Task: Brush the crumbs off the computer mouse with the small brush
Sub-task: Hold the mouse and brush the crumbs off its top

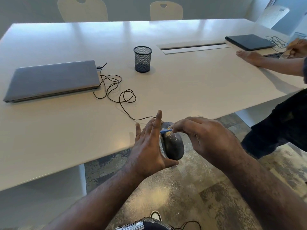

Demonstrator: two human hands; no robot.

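I see the dark, rounded plastic computer mouse (173, 143) held off the white table (66, 130) edge, my left hand (149, 146) cradling its side, fingers splayed. My right hand (204, 138) pinches the thin blue small brush (166, 130) over tan crumbs (169, 133). The mouse looks light, smooth, rigid; I'd hold its flanks.

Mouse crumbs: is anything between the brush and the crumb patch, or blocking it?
Nothing visible. The right hand pinches the small blue brush, whose tip sits right at the crumbs on the mouse. The left hand holds the mouse from its left side, clear of the patch.
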